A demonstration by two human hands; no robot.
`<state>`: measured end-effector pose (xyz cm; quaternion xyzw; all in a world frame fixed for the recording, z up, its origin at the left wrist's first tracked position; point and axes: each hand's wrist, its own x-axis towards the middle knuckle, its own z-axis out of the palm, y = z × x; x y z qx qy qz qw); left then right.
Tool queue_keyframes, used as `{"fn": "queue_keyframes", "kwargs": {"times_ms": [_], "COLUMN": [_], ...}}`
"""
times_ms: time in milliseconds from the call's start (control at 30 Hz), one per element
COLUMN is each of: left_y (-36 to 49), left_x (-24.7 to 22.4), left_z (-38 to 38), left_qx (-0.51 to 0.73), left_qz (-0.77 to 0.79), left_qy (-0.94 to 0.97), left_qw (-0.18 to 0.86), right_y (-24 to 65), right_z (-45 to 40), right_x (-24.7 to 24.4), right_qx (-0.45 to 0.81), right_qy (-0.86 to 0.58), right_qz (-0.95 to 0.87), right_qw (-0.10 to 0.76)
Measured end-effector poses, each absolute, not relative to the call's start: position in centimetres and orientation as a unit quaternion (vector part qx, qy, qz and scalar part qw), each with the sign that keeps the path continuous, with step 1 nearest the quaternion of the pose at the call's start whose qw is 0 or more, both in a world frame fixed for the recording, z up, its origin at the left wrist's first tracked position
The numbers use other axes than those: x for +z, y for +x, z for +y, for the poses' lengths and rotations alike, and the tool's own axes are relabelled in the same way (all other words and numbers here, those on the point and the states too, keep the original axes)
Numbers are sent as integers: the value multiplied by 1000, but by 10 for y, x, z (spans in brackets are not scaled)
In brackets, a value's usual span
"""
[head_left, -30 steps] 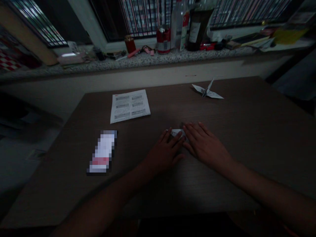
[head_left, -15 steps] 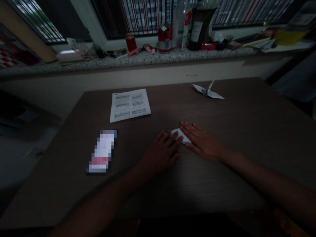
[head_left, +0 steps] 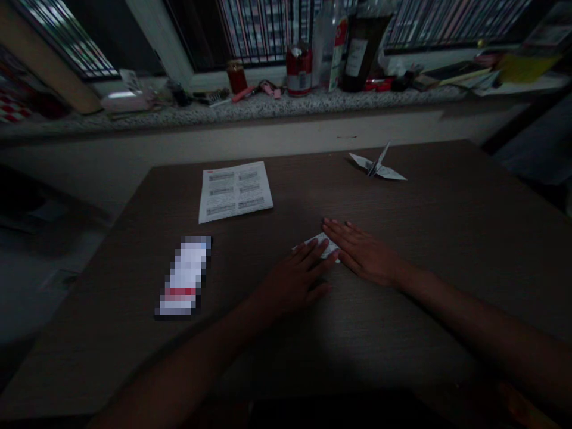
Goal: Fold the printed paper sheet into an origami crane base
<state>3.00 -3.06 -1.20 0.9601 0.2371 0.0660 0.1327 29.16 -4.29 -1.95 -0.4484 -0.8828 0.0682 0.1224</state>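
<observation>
A small folded piece of white paper point(head_left: 329, 249) lies flat on the brown table, partly covered by both hands. My left hand point(head_left: 299, 274) is open, its spread fingertips resting on the paper. My right hand point(head_left: 361, 250) lies open and flat over the paper's right side, fingers stretched toward the upper left. How the paper is folded beneath them is hidden. Farther back on the right stands a folded paper crane point(head_left: 378, 167), apart from both hands.
A printed sheet point(head_left: 236, 190) lies at the table's back left, and a phone point(head_left: 185, 274) with a blurred lit screen is in front of it. Behind the table point(head_left: 447, 238), a stone windowsill point(head_left: 152, 118) carries a red can point(head_left: 298, 71), a dark bottle point(head_left: 361, 56) and assorted clutter.
My left hand's fingers have shifted slightly right across the paper, baring its left tip. My right hand has moved slightly up and left. The crane, sheet and phone stay put.
</observation>
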Motion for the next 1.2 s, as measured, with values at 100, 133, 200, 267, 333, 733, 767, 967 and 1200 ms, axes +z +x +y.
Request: {"fn": "queue_keyframes", "kwargs": {"times_ms": [100,133,200,267,333,733,767,967,1200], "left_y": [31,31,31,32,32,33,33,32,31], "left_x": [-12,-11,-9,-7,-5,-9,-9,-11,-12], "left_z": [-31,-31,-31,-31,-31,-32,-32,-33,-33], "left_qx": [56,54,49,46,44,63,62,56,49], "left_qz": [239,239,241,244,245,247,247,245,249], "left_qy": [961,961,960,960,960,960,961,963,963], "left_qw": [130,130,132,133,130,112,112,97,95], "right_y": [291,291,291,292,292,267,267,276,280], "right_z": [-43,-43,-43,-43,-44,-33,-32,-37,-39], "right_x": [-21,-21,-22,-21,-17,4,-1,-23,-24], "right_qx": [58,57,60,63,56,7,18,52,54], "right_qy": [-459,-462,-463,-460,-461,-479,-479,-476,-477], "right_qz": [-879,-877,-876,-877,-877,-868,-869,-868,-868], "right_qw": [119,119,122,123,119,127,124,128,125]}}
